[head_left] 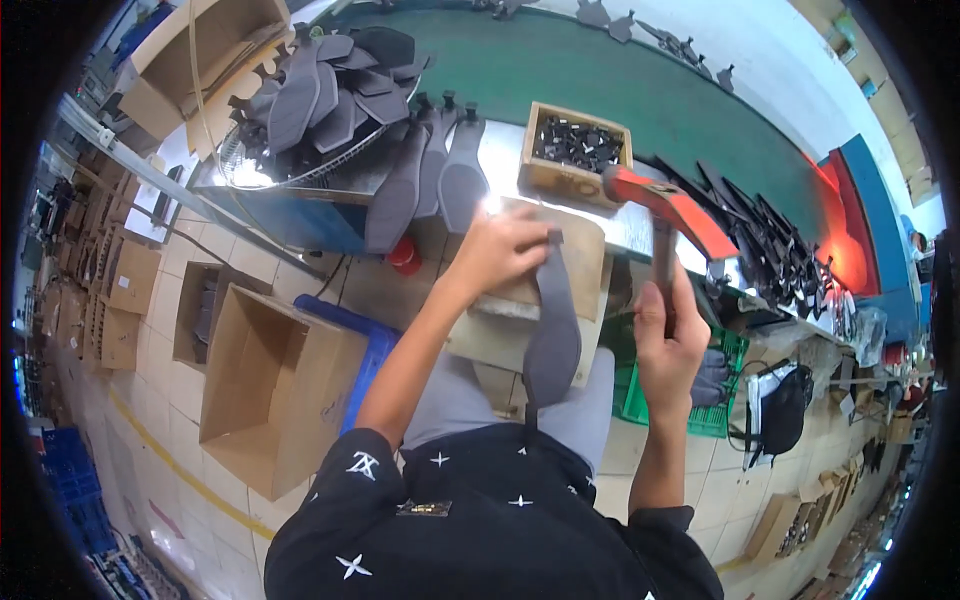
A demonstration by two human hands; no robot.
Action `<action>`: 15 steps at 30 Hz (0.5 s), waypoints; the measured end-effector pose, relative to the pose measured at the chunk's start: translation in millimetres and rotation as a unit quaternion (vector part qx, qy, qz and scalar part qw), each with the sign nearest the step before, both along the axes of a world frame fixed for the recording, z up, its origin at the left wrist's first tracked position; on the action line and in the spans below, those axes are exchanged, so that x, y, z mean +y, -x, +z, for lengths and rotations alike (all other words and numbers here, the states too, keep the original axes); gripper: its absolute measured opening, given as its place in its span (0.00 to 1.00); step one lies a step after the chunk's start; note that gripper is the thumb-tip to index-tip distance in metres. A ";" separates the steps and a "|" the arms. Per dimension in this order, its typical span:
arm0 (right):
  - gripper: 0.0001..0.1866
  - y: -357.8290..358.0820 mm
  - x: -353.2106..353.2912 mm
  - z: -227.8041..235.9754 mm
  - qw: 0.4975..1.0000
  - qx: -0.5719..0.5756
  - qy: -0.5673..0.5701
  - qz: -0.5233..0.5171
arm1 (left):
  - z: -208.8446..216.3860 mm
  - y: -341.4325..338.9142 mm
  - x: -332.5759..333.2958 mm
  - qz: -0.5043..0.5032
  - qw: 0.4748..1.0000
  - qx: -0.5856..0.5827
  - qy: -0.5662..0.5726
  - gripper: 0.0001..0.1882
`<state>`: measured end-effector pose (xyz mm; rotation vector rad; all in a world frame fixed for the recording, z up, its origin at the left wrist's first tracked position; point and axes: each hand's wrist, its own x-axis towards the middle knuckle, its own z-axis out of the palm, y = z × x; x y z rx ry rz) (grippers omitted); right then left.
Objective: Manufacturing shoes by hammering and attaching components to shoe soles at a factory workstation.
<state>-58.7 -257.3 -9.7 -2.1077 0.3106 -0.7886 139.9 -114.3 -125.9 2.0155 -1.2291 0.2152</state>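
Note:
A grey shoe insole (556, 335) hangs down over the near edge of a wooden block (590, 240) in front of me, its wide end toward my lap. At its narrow upper end, my left hand (500, 248) is closed, fingertips pinching beside a small dark piece. My right hand (670, 345) grips the handle of a hammer (690, 215), raised to the right of the block. The hammer's head is red-orange and stands apart from the insole. Beyond the block, a wooden box (565, 182) holds many small black parts.
A wire basket (300, 178) heaped with grey insoles stands back left, several more insoles (462, 178) leaning beside it. Dark strip-like pieces (765, 235) lie on the right. Below are a cardboard box (270, 385), a green crate (715, 420) and a red cup (404, 257).

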 end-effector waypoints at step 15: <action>0.26 18.0 31.6 -23.6 0.848 0.047 -0.327 0.413 | 116.2 154.6 82.5 -0.221 0.796 0.557 0.082 0.14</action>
